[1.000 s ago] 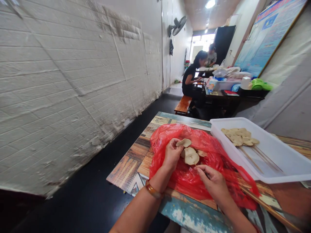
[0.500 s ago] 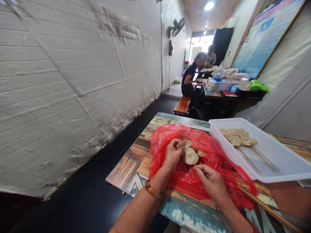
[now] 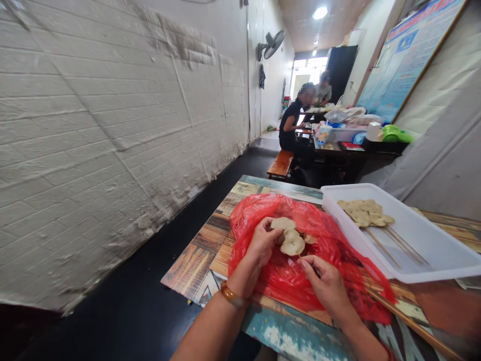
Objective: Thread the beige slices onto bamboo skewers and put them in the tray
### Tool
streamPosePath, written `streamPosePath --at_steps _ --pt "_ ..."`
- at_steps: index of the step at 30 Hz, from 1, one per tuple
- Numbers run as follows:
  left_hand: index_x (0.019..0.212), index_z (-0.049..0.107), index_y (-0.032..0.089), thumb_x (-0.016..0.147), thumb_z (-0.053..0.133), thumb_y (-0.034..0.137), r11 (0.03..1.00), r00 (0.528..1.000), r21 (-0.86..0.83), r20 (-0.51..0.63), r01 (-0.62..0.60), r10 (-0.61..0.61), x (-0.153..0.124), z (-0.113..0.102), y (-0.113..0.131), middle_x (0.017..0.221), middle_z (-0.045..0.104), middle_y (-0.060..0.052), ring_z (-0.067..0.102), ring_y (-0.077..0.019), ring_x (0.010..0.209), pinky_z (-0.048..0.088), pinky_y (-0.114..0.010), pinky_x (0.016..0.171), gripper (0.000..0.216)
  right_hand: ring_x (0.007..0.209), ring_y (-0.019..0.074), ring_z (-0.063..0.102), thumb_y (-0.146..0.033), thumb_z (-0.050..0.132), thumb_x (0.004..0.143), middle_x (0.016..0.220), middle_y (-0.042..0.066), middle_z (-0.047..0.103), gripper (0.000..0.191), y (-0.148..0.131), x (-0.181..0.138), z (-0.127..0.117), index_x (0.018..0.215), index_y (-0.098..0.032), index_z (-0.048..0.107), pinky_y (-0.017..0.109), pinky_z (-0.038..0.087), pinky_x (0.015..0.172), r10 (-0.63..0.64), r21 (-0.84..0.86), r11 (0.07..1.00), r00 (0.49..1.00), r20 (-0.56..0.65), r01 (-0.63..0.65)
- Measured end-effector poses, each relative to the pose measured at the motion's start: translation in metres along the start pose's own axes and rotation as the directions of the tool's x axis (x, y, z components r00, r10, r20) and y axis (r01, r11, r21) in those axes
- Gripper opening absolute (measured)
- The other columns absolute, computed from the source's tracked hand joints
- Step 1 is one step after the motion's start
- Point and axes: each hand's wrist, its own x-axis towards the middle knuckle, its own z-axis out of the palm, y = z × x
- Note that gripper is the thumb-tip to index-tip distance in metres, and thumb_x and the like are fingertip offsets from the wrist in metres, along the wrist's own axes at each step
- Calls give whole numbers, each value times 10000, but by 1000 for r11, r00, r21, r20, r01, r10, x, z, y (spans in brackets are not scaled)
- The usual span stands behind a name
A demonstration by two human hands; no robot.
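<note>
My left hand (image 3: 260, 243) pinches a pale round food slice (image 3: 283, 223) above a red plastic bag (image 3: 330, 281) on the table. Just below that slice, two more slices (image 3: 292, 244) sit threaded on a thin skewer (image 3: 305, 261). My right hand (image 3: 326, 285) is closed on the skewer's lower end. Both hands hover over the bag, a few centimetres apart. A bangle is on my left wrist.
A white plastic tray (image 3: 432, 245) at the right holds finished skewers of slices (image 3: 363, 212). Loose bamboo sticks (image 3: 413, 323) lie by the bag. The patterned table edge (image 3: 195, 271) faces a dark aisle and a brick wall. Two people sit at a far table (image 3: 345, 145).
The hands and skewer stay nearly still; the view shifted slightly. My left hand has brought the top slice a little closer to the skewered ones.
</note>
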Motion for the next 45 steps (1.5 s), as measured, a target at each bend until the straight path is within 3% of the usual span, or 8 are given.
streamPosePath --at_steps 8,15,19,32,45 --pt "676 474 162 545 796 354 991 993 -68 -10 115 -116 -1 0 7 569 485 54 428 -49 472 372 -188 493 396 678 185 640 -409 464 880 728 38 686 313 -4 -2 -1 794 -182 662 257 478 631 -12 -26 1000 1000 2 12" --pt "725 571 159 558 797 295 998 997 35 -51 55 -53 4 -4 0 661 625 -4 525 -93 540 394 -196 500 312 633 172 621 -359 441 900 685 21 660 297 -3 0 3 776 -193 654 254 461 604 -97 -121 988 995 -28 92" --pt "828 671 163 589 774 299 996 996 39 -29 86 -85 6 -5 -4 767 681 -48 576 -134 610 448 -240 564 294 649 172 626 -326 437 905 703 26 667 277 -2 0 4 780 -194 645 257 466 625 -142 -150 980 988 -59 132" --pt "854 671 103 620 761 290 999 999 -30 6 34 -33 -1 -1 -2 760 626 -53 531 -102 607 404 -220 577 313 728 183 650 -354 456 910 784 40 690 264 12 -1 7 819 -192 643 268 484 682 -147 -163 977 988 -46 138" --pt "774 655 109 572 767 320 991 991 -41 -35 128 -129 0 -1 -3 682 616 -33 524 -96 549 392 -223 540 313 735 182 658 -346 447 907 782 41 698 269 10 -4 3 809 -192 645 273 489 684 -164 -174 973 985 -45 154"
